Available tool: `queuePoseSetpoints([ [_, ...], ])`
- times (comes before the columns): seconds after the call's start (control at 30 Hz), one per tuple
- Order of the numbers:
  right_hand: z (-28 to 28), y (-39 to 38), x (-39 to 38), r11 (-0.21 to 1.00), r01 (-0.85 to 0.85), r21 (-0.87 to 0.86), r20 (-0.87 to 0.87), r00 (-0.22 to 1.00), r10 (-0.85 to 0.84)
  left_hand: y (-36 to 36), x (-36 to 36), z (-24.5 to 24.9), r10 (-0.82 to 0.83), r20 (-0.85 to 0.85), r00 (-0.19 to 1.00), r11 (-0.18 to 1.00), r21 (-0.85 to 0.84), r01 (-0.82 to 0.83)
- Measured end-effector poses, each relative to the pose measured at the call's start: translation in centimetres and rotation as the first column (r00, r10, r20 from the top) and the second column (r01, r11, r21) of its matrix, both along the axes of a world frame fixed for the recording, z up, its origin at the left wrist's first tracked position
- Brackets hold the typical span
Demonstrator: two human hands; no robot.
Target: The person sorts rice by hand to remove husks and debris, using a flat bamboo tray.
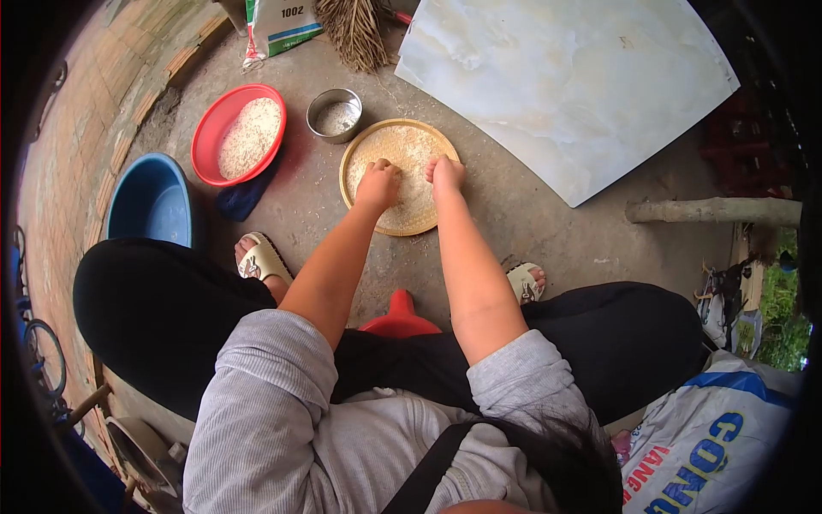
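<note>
A round woven winnowing tray (349, 156) with a layer of pale grains, which look like rice, lies on the ground in front of me. My left hand (379, 184) is over the left half of the tray, its fingers curled down close to the grains. At the tray's right side is my right hand (445, 173), closed like a fist. What is inside either hand is hidden. Just beyond the tray stands a metal bowl (335, 116) with some grains in it. A red basin (208, 137) to the left holds a heap of similar pale grains.
A blue basin (152, 201) stands at the left, near a dark blue cloth (244, 201). A broom head (353, 34) and a printed sack (281, 26) are at the back. A large pale panel (565, 77) lies back right, above a wooden pole (719, 211). A red stool (401, 317) is beneath me.
</note>
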State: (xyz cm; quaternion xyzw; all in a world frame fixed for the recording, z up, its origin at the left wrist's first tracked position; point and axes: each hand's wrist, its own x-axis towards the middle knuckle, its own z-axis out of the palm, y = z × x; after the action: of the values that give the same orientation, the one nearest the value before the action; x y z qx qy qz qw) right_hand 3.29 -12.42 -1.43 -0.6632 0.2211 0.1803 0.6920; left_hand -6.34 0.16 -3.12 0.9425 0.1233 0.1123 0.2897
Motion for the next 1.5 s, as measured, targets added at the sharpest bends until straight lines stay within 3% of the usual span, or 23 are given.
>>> queuePoseSetpoints([
  [0.13, -0.8, -0.6, -0.4, 0.999, -0.032, 0.007, 0.031, 0.999, 0.031, 0.3, 0.6, -0.6, -0.083, -0.056, 0.995, 0.995, -0.063, 0.079],
  [0.2, -0.7, -0.9, -0.2, 1.000, -0.011, -0.018, 0.006, 1.000, 0.011, -0.1, 1.7, 1.8, 0.122, -0.197, 0.973, 0.865, -0.460, -0.202],
  [0.23, -0.6, -0.9, -0.2, 1.000, -0.011, -0.020, 0.006, 1.000, 0.011, 0.1, 2.3, 2.0, 0.142, -0.181, 0.973, 0.768, -0.599, -0.224],
  [0.27, -0.5, -0.9, -0.2, 0.999, -0.021, 0.046, -0.071, 0.997, 0.024, 0.4, 3.0, 2.3, 0.144, -0.182, 0.973, 0.767, -0.600, -0.226],
  [0.33, -1.1, -0.9, 0.1, 0.993, -0.027, 0.115, -0.146, 0.988, 0.044, 1.1, 4.4, 3.1, -0.228, -0.086, 0.970, 0.575, -0.815, 0.063],
  [0.37, -1.3, -0.8, 0.3, 0.952, -0.010, 0.306, -0.206, 0.975, 0.076, 1.1, 4.8, 3.4, -0.274, -0.102, 0.956, 0.715, -0.687, 0.132],
  [0.4, -1.2, -0.7, 0.4, 0.875, 0.022, 0.483, -0.258, 0.959, 0.119, 1.2, 5.0, 3.3, -0.276, -0.101, 0.956, 0.715, -0.686, 0.133],
  [0.47, -1.0, -0.7, 0.5, 0.909, 0.030, 0.415, -0.243, 0.967, 0.079, 1.0, 5.0, 3.0, -0.013, 0.008, 1.000, 0.914, -0.405, 0.015],
  [0.5, -0.9, -0.7, 0.6, 0.937, 0.038, 0.347, -0.225, 0.973, 0.044, 1.2, 4.7, 2.8, 0.035, -0.005, 0.999, 0.927, -0.375, -0.034],
  [0.53, -1.0, -0.7, 0.6, 0.938, 0.037, 0.344, -0.225, 0.973, 0.044, 1.3, 4.1, 2.5, 0.036, -0.006, 0.999, 0.925, -0.377, -0.035],
  [0.6, -1.2, -0.8, 0.5, 0.961, 0.178, 0.213, -0.191, 0.972, -0.138, 1.2, 2.6, 2.0, -0.071, -0.003, 0.997, 0.984, -0.165, 0.070],
  [0.73, -3.6, -2.0, 0.9, 0.974, 0.120, 0.191, -0.037, 0.993, -0.115, 0.0, 1.4, -1.3, -0.091, 0.007, 0.996, 0.993, -0.080, 0.092],
  [0.8, -3.4, -1.8, 0.9, 0.966, 0.177, 0.187, -0.021, 0.984, -0.176, 0.2, 2.0, -1.4, -0.106, -0.052, 0.993, 0.990, -0.093, 0.101],
  [0.87, -1.9, -1.2, 0.5, 0.978, 0.156, 0.137, -0.031, 0.988, -0.153, 0.0, 2.9, 0.2, 0.001, -0.206, 0.979, 0.897, -0.433, -0.092],
  [0.9, -1.5, -1.0, 0.5, 0.986, 0.136, 0.092, -0.039, 0.990, -0.133, 0.1, 3.7, 0.5, 0.002, -0.207, 0.978, 0.896, -0.433, -0.094],
  [0.97, -0.9, -0.6, 0.3, 0.977, 0.094, 0.191, -0.116, 0.991, -0.073, 0.2, 5.1, 1.0, -0.078, -0.130, 0.989, 0.646, -0.762, -0.049],
  [1.1, -2.3, 0.1, 0.5, 0.864, 0.116, 0.490, -0.245, 0.970, 0.009, -1.2, 6.4, 4.0, -0.126, -0.015, 0.992, 0.853, -0.512, 0.100],
  [1.13, -2.8, -0.1, 0.8, 0.865, 0.119, 0.488, -0.246, 0.969, 0.005, -1.2, 6.5, 3.7, -0.129, -0.017, 0.992, 0.852, -0.514, 0.102],
  [1.2, -2.9, -0.3, 1.2, 0.887, 0.105, 0.449, -0.262, 0.965, 0.019, -0.8, 6.3, 3.3, 0.042, 0.060, 0.997, 0.919, -0.394, -0.015],
  [1.23, -2.5, -0.5, 1.1, 0.888, 0.105, 0.447, -0.263, 0.965, 0.019, -0.4, 5.7, 2.8, 0.036, 0.081, 0.996, 0.958, -0.287, -0.012],
  [1.3, -1.5, -0.8, 0.8, 0.987, 0.053, 0.150, -0.127, 0.991, -0.034, -0.1, 4.3, 1.4, -0.011, 0.064, 0.998, 0.976, -0.219, 0.025],
  [1.37, -1.8, -0.8, 0.6, 0.991, 0.063, 0.121, -0.053, 0.997, -0.057, -0.4, 2.6, -0.3, -0.103, 0.071, 0.992, 0.991, -0.077, 0.108],
  [1.5, -2.2, -0.6, 0.2, 0.987, 0.120, 0.105, 0.066, 0.990, -0.127, -0.6, 2.1, -1.4, -0.066, 0.056, 0.996, 0.990, -0.123, 0.072],
])
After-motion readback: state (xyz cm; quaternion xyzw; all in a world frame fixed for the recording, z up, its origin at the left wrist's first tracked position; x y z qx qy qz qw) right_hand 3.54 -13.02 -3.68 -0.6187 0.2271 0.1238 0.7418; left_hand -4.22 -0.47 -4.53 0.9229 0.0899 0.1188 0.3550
